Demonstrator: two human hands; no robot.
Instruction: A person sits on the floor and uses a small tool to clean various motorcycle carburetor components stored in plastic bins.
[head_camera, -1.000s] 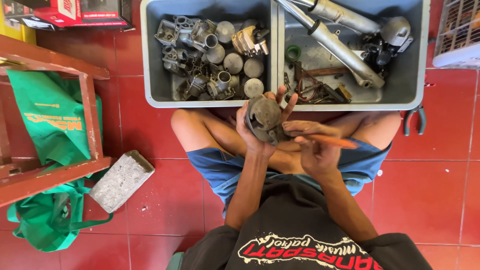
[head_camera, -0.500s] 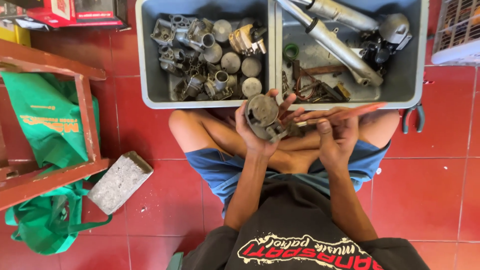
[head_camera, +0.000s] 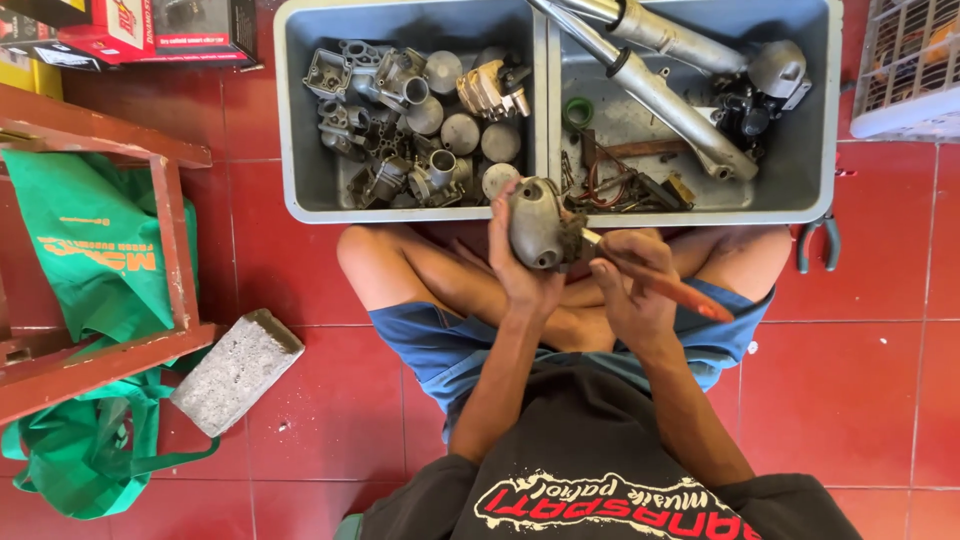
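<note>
— Underfoot? Red tiled floor (head_camera: 880, 400); grey two-part tray (head_camera: 545, 205) just beyond both hands.
— Off to the left hand's side? Wooden frame (head_camera: 170, 240), green bag (head_camera: 90, 260), grey block (head_camera: 235, 370).
— Grip? Left hand (head_camera: 520, 270) clamped round metal casing (head_camera: 535, 222); right hand (head_camera: 630, 285) closed on orange-handled tool (head_camera: 665, 288), tip at casing.

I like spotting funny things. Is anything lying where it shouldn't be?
Pliers lie on the red floor beside the grey tray rather than in it, and a concrete block sits loose near the green bag. Nothing looks spilled.
</note>
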